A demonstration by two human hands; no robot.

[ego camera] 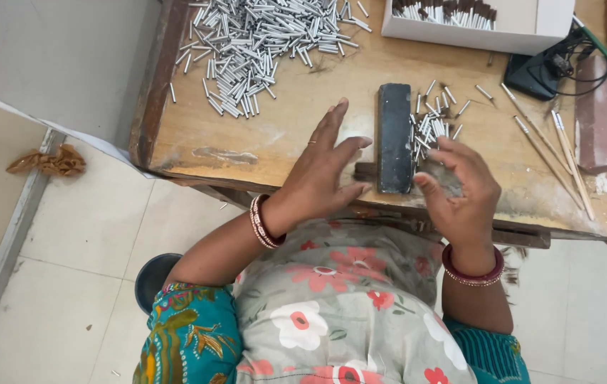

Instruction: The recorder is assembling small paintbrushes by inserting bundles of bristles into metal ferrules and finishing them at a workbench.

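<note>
Both hands are up on the near edge of the wooden table point(261, 153), one on each side of a dark block point(394, 136). Her left hand point(323, 171) is flat and open, fingers spread out, with the fingertips just beside the left side of the block. It holds nothing. It looks like it rests there to keep the block from sliding. Her right hand point(462, 186) is bent like a cup, with the fingers curled over a small bunch of little metal tubes point(431, 128). I cannot tell if it really pinches any of them or only scoops at them. The tubes lie just to the right of the block, close enough to grab fast.

A bit farther right, some thin wooden sticks point(549, 153) lie side by side, with metal tips on their far ends. They sit out of the way but near the right hand. A reddish brick point(599, 117) lies past them.

Farther back on the left is a big heap of the same metal tubes point(261, 50), well apart from the hands, like a store to take from. At the far edge stands a white box point(524, 28) with finished-looking pieces lined up inside. A black thing with wires point(538, 71) sits by the box.
</note>
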